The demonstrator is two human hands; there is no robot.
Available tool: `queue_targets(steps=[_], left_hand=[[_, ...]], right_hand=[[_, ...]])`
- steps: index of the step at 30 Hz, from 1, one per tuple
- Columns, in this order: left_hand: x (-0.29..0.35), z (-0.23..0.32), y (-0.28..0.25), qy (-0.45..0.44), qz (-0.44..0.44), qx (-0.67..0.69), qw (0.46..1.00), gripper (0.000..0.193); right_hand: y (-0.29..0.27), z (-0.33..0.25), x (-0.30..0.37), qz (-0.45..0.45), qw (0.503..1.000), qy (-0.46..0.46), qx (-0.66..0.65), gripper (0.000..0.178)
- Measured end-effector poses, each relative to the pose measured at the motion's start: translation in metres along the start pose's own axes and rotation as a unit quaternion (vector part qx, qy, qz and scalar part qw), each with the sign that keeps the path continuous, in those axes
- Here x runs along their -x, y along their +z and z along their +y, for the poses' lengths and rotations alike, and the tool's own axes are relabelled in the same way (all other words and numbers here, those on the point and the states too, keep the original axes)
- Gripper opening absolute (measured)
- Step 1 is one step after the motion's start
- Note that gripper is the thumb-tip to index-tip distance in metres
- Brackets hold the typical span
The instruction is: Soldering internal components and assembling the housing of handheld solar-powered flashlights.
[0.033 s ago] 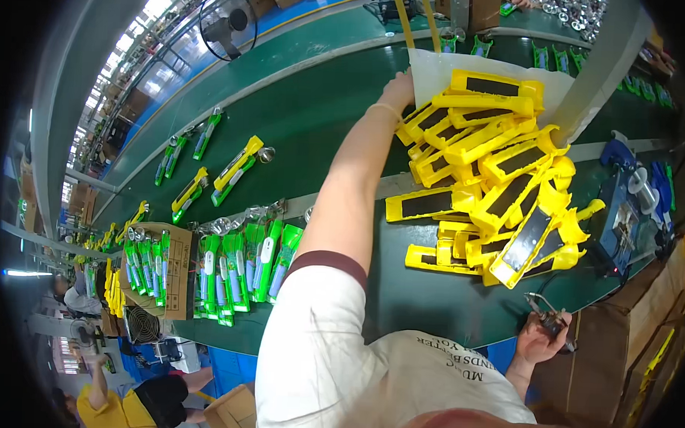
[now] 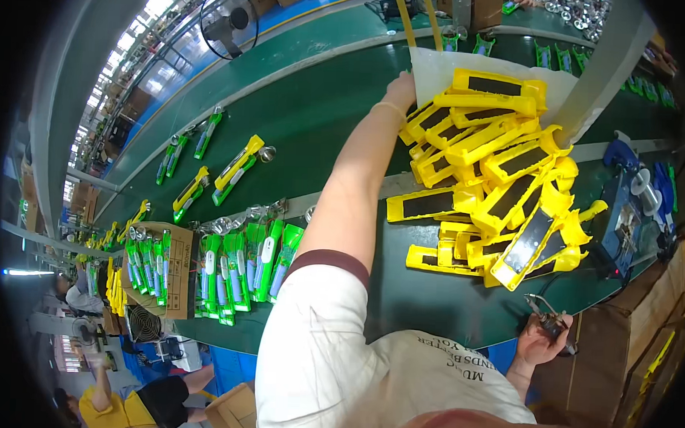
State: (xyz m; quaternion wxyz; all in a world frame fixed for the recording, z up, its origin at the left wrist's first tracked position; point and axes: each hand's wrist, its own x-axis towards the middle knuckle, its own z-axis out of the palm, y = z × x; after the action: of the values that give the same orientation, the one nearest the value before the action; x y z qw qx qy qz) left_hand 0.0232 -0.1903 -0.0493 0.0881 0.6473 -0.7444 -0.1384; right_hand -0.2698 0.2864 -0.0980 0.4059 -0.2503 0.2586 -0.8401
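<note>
My left hand (image 2: 399, 93) reaches far across the green bench, its arm stretched out beside the heap of yellow plastic housings (image 2: 514, 156). The fingertips pass out of sight around the edge of a white sheet (image 2: 430, 70), where a small bit of green shows; what they touch is hidden. Low on the right, at the bench's near edge, my right hand (image 2: 538, 343) is closed round a soldering gun (image 2: 551, 322) with a dark body and a bent metal tip. Dark rectangular panels sit in many of the yellow housings, which lie loosely stacked between my two hands.
Green lamp bodies (image 2: 238, 274) stand in a row at left, next to a cardboard box (image 2: 178, 272) of more. Yellow-and-green lamps (image 2: 234, 172) lie on the belt. A blue machine with a solder spool (image 2: 645, 196) stands right. A metal post (image 2: 605, 68) rises behind the heap.
</note>
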Motion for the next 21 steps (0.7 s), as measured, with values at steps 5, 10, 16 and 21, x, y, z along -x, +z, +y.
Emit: queue_targets(steps=[5,10,16,21], left_hand=[[0.017,0.005,-0.003,-0.080,0.042,0.083,0.992,0.091],[0.084,-0.105,-0.089,-0.098,0.172,0.060,0.978,0.067],[0.257,-0.086,-0.137,-0.004,0.031,0.251,0.968,0.064],[0.363,-0.012,-0.077,0.346,-0.167,0.166,0.908,0.056]], right_hand=[[0.006,-0.005,-0.004,-0.032,0.999,0.026,0.010,0.034],[0.016,-0.010,-0.010,-0.073,0.992,0.091,-0.046,0.030],[0.036,-0.009,-0.014,-0.135,0.987,0.084,-0.036,0.037],[0.083,-0.006,-0.014,-0.254,0.954,0.154,-0.026,0.046]])
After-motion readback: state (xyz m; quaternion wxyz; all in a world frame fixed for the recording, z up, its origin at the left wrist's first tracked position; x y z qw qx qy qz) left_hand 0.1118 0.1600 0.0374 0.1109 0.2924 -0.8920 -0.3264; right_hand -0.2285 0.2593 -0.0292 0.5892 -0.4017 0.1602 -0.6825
